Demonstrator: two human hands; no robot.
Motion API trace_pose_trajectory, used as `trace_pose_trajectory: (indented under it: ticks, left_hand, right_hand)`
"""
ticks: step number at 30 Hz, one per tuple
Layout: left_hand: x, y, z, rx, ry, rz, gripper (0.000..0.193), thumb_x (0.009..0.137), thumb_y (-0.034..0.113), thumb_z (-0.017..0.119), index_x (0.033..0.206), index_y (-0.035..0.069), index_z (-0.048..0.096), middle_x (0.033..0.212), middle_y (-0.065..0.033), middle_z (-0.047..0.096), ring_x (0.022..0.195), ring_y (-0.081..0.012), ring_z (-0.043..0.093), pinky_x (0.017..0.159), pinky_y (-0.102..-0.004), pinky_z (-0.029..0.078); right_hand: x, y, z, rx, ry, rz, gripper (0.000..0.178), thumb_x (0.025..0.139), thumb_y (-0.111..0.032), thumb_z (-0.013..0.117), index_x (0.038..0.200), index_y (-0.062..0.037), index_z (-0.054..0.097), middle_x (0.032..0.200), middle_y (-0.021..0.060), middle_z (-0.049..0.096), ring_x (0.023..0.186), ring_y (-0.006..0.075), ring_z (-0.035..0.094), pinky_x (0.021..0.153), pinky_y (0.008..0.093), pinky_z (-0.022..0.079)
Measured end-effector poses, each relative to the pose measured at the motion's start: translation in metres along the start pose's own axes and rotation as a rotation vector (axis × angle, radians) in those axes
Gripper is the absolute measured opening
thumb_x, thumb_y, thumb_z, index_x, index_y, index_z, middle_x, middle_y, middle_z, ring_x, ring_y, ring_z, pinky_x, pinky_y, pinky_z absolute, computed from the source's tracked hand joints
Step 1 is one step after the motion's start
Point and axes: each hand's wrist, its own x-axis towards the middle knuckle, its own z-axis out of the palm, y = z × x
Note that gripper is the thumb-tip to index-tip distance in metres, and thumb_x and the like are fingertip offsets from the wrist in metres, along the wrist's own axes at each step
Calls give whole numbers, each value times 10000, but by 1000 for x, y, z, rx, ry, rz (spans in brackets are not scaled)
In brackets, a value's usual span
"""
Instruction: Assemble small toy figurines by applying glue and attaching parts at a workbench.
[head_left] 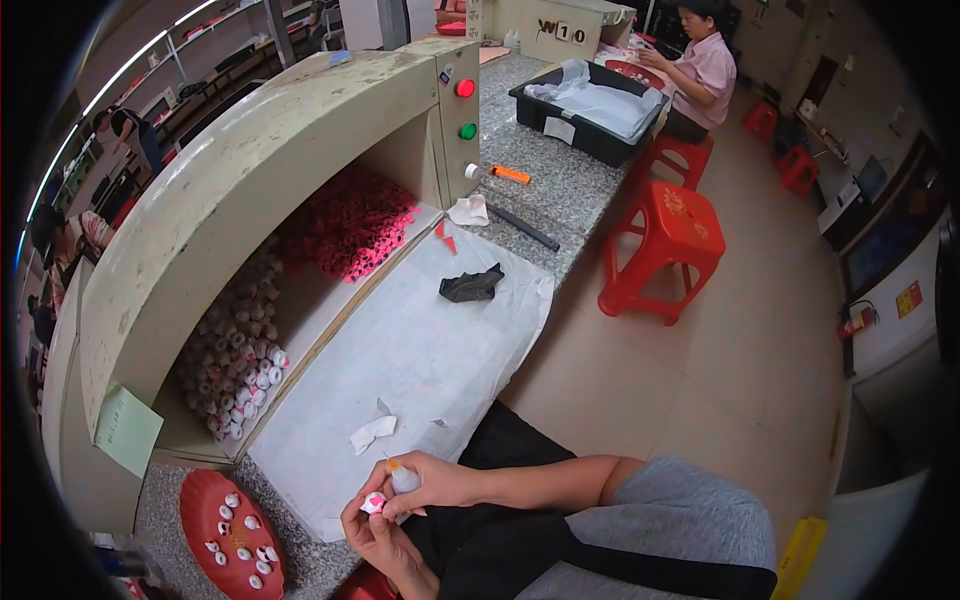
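My left hand (384, 548) pinches a small white piece with a pink patch (374, 502) between its fingertips. Closed around a small translucent squeeze bottle (404, 480) with an orange collar and thin tip is my right hand (440, 483), its fingers next to the piece. Both hands meet over the near edge of the white sheet (400, 340). To their left, a red oval plate (195, 510) carries several small white pieces with dark spots. Inside the arched cream cabinet (270, 120) lie a pile of white ring-shaped pieces (235, 350) and a pile of pink pieces (355, 225).
Crumpled white scraps (373, 432) and a dark cloth (472, 285) lie on the sheet. Beyond are a dark bar (524, 228), an orange tube (510, 175) and a black tray (590, 145). Red stools (665, 240) stand at right. A person in pink (705, 70) works farther off.
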Motion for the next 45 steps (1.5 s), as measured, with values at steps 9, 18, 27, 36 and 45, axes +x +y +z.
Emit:
trace_pose_trajectory:
  ticks: [9,18,27,36,45]
  left_hand:
    - [-6,-1,-1,156,141,-41,206,769,49,480,956,-27,440,930,-136,508,817,-162,499,729,-257,397]
    - [13,5,-6,-110,-47,-140,240,763,1,479,1001,-28,461,936,-93,508,870,-142,492,729,-245,421]
    - [2,6,-11,-125,0,-76,225,767,24,496,979,-43,462,931,-120,499,789,-144,503,611,-250,470]
    - [3,12,-13,-169,-128,-33,216,758,-14,490,968,-40,451,931,-121,483,726,-148,512,580,-239,459]
    - [-1,25,-28,18,-11,-29,205,729,-37,511,933,-16,510,925,-106,506,818,-150,492,695,-241,413]
  right_hand:
    - [5,21,-1,62,85,108,191,665,-112,621,815,-31,536,579,-15,474,447,41,417,390,162,321]
    - [16,-3,-7,3,46,196,249,668,-2,556,909,15,499,708,69,533,537,94,499,404,177,377]
    - [11,17,5,29,109,105,235,675,-25,559,893,8,478,742,90,533,561,111,511,405,190,379]
    - [6,4,7,-7,50,106,235,666,17,561,889,33,488,675,89,527,561,129,525,410,191,386]
    - [12,17,22,-27,71,130,285,668,6,551,942,27,476,681,98,532,524,116,489,418,196,381]
